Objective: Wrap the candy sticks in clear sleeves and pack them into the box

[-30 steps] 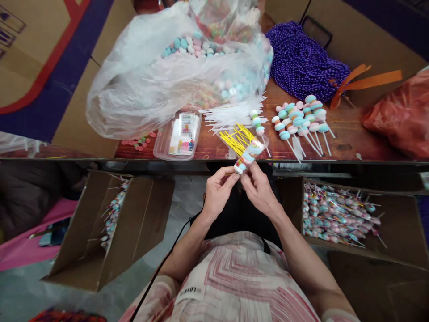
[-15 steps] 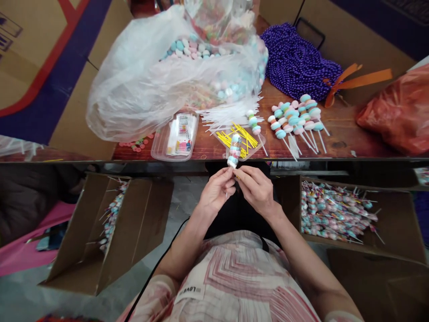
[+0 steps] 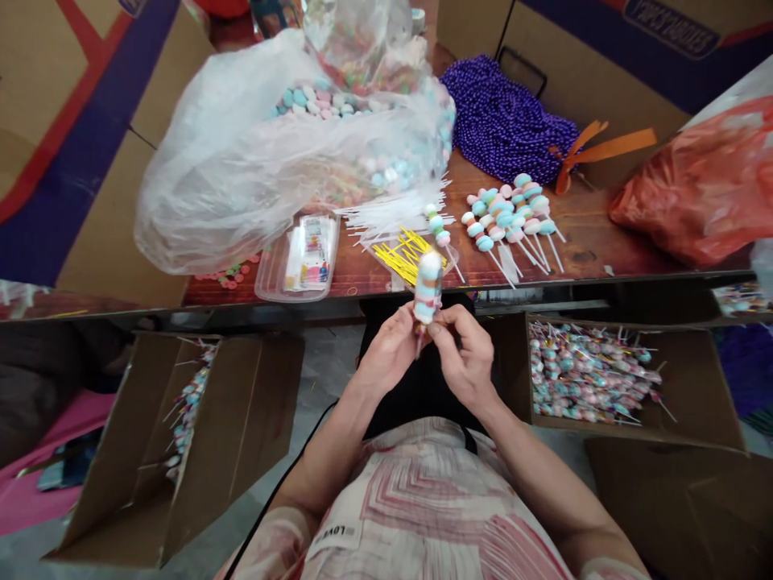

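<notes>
A wrapped candy lollipop, with white, blue, orange and pink pieces stacked on a stick, stands upright between my hands just in front of the table edge. My left hand is closed around its lower end and stick. At the neck of the wrapper, my right hand pinches what looks like a yellow twist tie, partly hidden by the fingers. Just behind the lollipop lie loose yellow twist ties on a clear tray. One unwrapped candy stick rests beside them.
Unwrapped candy sticks lie to the right, near purple beaded cords and a red bag. Behind are white sticks and a bag of candies. A plastic tub holds printed wrappers. Cardboard boxes flank me below.
The lollipop has come up closer to me and stands more upright. My right fingers have shifted at the wrapper's neck, and the whole view has swung slightly to the right.
</notes>
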